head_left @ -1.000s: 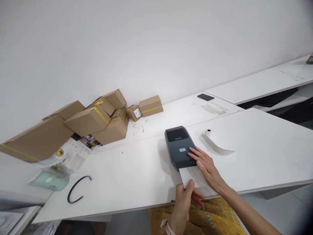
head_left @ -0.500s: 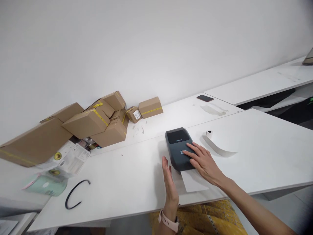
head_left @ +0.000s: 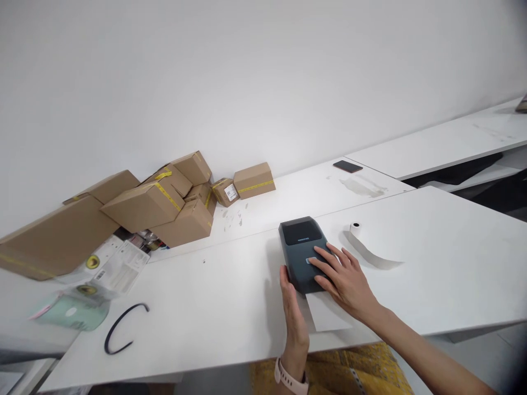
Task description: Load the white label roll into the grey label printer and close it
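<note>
Lower centre: one white paper sheet (head_left: 328,315), one boxy blue-grey device (head_left: 298,257); right hand (head_left: 346,281) spread atop, left hand (head_left: 295,319) flat alongside.

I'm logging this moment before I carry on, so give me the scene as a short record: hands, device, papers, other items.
Left hand: open, beside the device; contact unclear
Right hand: fingers spread over the device's top
Device: dark, on the white table
White sheet: extends from the device's near end
Paper roll: right of the device, partly unrolled
Phone: farther back
Cardboard boxes: piled back left
Black curved band: front left
</note>
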`<state>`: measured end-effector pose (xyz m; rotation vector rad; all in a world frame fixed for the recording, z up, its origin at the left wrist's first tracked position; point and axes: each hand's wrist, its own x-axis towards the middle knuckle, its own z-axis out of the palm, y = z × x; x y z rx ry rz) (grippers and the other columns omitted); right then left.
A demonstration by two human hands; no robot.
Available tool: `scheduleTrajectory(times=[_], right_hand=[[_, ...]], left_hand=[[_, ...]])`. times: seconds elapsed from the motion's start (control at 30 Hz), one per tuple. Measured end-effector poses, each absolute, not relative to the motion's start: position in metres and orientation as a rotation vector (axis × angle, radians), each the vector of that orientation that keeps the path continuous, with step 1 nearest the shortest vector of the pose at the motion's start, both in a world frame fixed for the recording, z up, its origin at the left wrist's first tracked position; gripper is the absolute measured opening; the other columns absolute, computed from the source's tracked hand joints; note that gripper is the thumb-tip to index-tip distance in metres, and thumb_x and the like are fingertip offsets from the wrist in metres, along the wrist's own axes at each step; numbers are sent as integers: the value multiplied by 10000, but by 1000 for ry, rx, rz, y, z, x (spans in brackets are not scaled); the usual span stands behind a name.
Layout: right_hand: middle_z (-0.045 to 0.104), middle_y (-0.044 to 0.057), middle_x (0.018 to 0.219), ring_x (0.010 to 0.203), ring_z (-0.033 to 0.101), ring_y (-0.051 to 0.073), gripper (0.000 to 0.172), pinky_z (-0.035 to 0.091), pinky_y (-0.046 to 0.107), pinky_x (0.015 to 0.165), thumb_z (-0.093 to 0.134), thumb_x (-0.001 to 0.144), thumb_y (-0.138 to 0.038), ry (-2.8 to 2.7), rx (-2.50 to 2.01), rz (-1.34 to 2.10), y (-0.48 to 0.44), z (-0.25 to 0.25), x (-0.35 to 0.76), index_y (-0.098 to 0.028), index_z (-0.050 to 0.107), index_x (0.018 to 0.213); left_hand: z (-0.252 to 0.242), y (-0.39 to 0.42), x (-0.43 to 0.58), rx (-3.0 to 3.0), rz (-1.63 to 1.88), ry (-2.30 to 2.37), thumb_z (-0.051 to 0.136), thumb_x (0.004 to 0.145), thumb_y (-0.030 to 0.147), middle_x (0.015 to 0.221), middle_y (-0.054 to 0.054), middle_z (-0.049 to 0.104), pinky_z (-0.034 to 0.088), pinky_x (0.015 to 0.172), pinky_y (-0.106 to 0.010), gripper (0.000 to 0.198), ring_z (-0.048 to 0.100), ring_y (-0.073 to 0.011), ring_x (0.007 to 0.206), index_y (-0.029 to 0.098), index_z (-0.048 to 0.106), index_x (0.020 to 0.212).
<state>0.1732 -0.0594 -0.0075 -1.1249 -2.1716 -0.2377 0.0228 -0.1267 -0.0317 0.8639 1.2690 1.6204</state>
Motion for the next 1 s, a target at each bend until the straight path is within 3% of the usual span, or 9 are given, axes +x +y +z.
scheduleTrajectory(times=[0.17,0.37,0.47,0.67,0.77,0.87,1.0], right_hand=[[573,21,1388,1343,432,280,308,247,527,1110,475,970,-403,-2184,-1114,-233,-58,-7,173,-292,594,1232],[492,72,1457,1381,384,269,400,315,500,1092,485,958,-404,-2137,-1055,-45,-61,-7,179,-269,499,1335],[451,109,1479,1394,358,280,486,364,486,1073,515,938,-408,-2085,-1032,28,-64,-2,182,-245,436,1390],[392,76,1524,1408,332,317,564,383,516,1074,585,892,-455,-2135,-965,77,-67,2,185,-323,415,1414],[382,97,1530,1385,379,322,657,424,511,1061,564,897,-482,-1988,-1071,272,-72,-6,187,-309,320,1482],[442,108,1495,1314,486,318,629,524,473,966,460,940,-517,-1728,-1297,605,-78,-21,187,-300,290,1506],[413,66,1524,1368,426,289,569,498,447,1013,384,966,-538,-1570,-1326,841,-84,-36,186,-332,327,1493]], left_hand=[[-26,-130,25,898,1581,1356,358,954,585,1623,22,192,169,1225,-323,646,147,-179,1496,288,276,1521],[-16,-139,21,978,1519,1363,408,950,557,1631,32,155,203,1211,-291,658,144,-171,1496,304,234,1532],[-14,-142,20,1001,1501,1315,446,938,551,1631,23,157,246,1197,-296,677,156,-188,1494,311,230,1533],[-24,-138,20,1064,1542,1272,602,869,503,1621,-43,200,273,1187,-358,786,222,-261,1477,279,244,1532],[-31,-136,21,1091,1576,1278,670,819,491,1613,-77,222,280,1179,-366,867,236,-283,1471,250,242,1533],[-32,-136,20,1073,1546,1289,647,836,490,1608,-78,236,278,1180,-380,841,242,-290,1468,253,243,1535],[-30,-138,20,1021,1521,1288,637,839,504,1598,-70,268,299,1172,-388,809,271,-303,1456,275,278,1526]])
